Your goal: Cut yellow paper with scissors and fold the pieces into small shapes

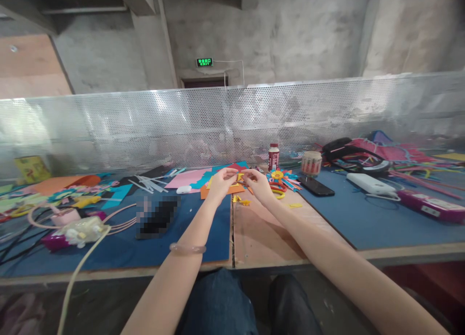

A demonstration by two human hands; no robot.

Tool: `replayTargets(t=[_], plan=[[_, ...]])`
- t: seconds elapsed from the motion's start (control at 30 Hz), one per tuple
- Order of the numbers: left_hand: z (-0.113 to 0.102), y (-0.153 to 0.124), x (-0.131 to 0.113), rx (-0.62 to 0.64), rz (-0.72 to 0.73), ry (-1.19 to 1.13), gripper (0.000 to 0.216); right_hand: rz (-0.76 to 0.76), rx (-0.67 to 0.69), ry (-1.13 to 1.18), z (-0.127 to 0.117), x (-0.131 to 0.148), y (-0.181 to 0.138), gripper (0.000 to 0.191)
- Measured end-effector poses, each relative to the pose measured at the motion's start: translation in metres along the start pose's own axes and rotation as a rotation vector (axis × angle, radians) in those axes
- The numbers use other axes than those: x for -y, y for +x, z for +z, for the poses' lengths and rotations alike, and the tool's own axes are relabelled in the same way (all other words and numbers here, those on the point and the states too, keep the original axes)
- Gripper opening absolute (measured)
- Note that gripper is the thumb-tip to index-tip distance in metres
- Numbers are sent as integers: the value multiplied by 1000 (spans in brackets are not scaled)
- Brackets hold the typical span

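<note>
My left hand (pixel 224 182) and my right hand (pixel 258 184) meet above the middle of the table, their fingers pinched on a small yellow paper piece (pixel 240 177). Its exact shape is partly hidden by the fingertips. Just below the hands lie some yellow paper scraps (pixel 242 201) on the bare wooden strip (pixel 269 233). Behind and under my left hand are an orange sheet (pixel 207 191) and a pink sheet (pixel 189 178). To the right of my right hand sits a paper flower with blue and orange strips (pixel 278 175), close to a red and yellow handled tool (pixel 279 193), probably scissors.
A red-capped bottle (pixel 273 157), a jar (pixel 311 163) and a black phone (pixel 317 186) stand or lie to the right. Further right are a white device (pixel 372 184) and a purple power strip (pixel 432 206). Cables and plugs (pixel 82 231) crowd the left. A perforated metal screen (pixel 189 127) rises behind.
</note>
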State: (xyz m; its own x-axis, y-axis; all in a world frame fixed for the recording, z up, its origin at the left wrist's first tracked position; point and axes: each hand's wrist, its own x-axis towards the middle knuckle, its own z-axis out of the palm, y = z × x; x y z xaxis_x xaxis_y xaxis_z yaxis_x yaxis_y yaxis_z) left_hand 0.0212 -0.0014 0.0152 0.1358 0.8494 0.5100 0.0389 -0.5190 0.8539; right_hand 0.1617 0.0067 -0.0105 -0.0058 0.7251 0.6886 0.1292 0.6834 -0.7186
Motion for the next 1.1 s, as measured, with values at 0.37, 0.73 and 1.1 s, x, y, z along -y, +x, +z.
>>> replayTargets(t=[0.37,0.73,1.1], plan=[[0,1,8,-24,-123,-95,20,-124,-47,-232,-1,3,0,17],[1,-1,6,4,-70,27,17,-139,-15,-270,-1,0,0,15],[1,2,10,-68,-137,-35,19,-138,-72,-223,-1,0,-2,23]])
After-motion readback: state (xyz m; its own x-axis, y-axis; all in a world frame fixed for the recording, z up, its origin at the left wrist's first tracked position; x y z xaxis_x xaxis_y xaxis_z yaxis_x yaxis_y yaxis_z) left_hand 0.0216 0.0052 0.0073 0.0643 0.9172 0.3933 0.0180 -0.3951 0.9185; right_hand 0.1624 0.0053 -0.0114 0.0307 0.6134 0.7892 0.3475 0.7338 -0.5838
